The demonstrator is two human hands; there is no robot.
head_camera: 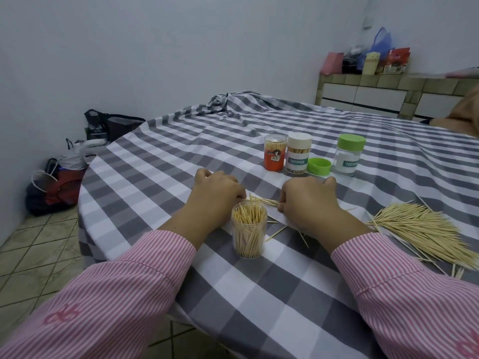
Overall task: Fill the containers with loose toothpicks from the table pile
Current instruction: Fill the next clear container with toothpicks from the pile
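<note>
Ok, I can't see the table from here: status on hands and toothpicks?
Both hands gathering a small bundle: left hand curled, right hand pinching it. Open container nearly full. Big pile waiting at right. Nothing in the way.

A matt woven cloth (160, 161) in grey and white checks is covering the table, lying smooth near the clear container (249, 230) and rumpling into folds far beyond it. That container is showing thin, glossy, see-through plastic, and pale, matt wooden toothpicks are standing inside it. To its right, the toothpick pile (425, 226) is looking like the same dry, unvarnished wood. Beyond it, an orange tub (275, 155), a white-capped tub (298, 154) and a green-capped jar (348, 158) are gleaming as smooth plastic with paper labels; a loose green lid (319, 166) is shining likewise. Striped pink-and-white shirt cloth is covering both sleeves (114, 294).
</note>
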